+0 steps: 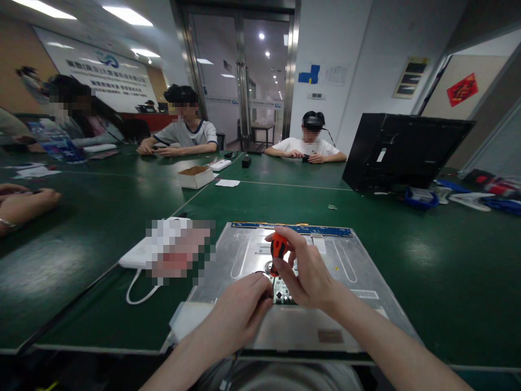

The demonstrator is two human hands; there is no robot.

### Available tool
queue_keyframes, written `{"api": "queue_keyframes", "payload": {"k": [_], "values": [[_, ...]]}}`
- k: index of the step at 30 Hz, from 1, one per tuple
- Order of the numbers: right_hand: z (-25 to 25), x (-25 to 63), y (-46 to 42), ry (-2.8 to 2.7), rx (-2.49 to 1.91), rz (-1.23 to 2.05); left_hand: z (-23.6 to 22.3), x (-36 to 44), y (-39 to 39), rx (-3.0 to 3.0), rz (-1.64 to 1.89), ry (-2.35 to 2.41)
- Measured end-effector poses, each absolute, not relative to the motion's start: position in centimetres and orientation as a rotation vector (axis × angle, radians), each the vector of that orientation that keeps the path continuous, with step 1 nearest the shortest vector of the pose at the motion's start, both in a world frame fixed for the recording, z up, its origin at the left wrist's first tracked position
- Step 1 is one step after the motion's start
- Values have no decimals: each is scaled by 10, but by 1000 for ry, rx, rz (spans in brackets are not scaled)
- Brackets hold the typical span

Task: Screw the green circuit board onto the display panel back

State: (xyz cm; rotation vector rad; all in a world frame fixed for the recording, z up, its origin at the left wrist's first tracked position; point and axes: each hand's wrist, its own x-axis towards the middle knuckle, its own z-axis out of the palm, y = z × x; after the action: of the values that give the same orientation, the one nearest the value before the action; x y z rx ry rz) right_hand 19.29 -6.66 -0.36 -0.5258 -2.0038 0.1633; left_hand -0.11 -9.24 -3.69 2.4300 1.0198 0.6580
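My right hand [311,266] grips the short red-and-black handle of a screwdriver [279,252], which stands nearly upright with its shaft pointing down. Beneath it is a green circuit board [285,293] in the middle of a silver metal display panel [350,331]. Close by the screwdriver's lower end, my left hand [248,298] has its fingers curled in at the board's left edge. Whatever those fingers pinch, if anything, is hidden. A blue strip board [260,227] runs along the panel's far edge.
Left of the panel lies a white device [138,252] with a white cable. A small box [195,177] stands farther back. At the right are a black monitor [402,155] and a blue tray [421,201]. Other people sit around the green table [439,282]; a co-worker's hand [28,201] rests at left.
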Motion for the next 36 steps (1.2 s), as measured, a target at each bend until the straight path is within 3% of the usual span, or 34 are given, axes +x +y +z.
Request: {"api": "queue_keyframes", "payload": {"k": [10, 21, 36], "values": [[-2, 194, -68, -2056, -557, 238, -34, 0, -93, 2428, 673, 1029], [0, 190, -68, -1893, -510, 8, -34, -2, -94, 2438, 647, 1048], [4, 191, -69, -1921, -523, 23, -33, 0, -94, 2431, 644, 1028]]}}
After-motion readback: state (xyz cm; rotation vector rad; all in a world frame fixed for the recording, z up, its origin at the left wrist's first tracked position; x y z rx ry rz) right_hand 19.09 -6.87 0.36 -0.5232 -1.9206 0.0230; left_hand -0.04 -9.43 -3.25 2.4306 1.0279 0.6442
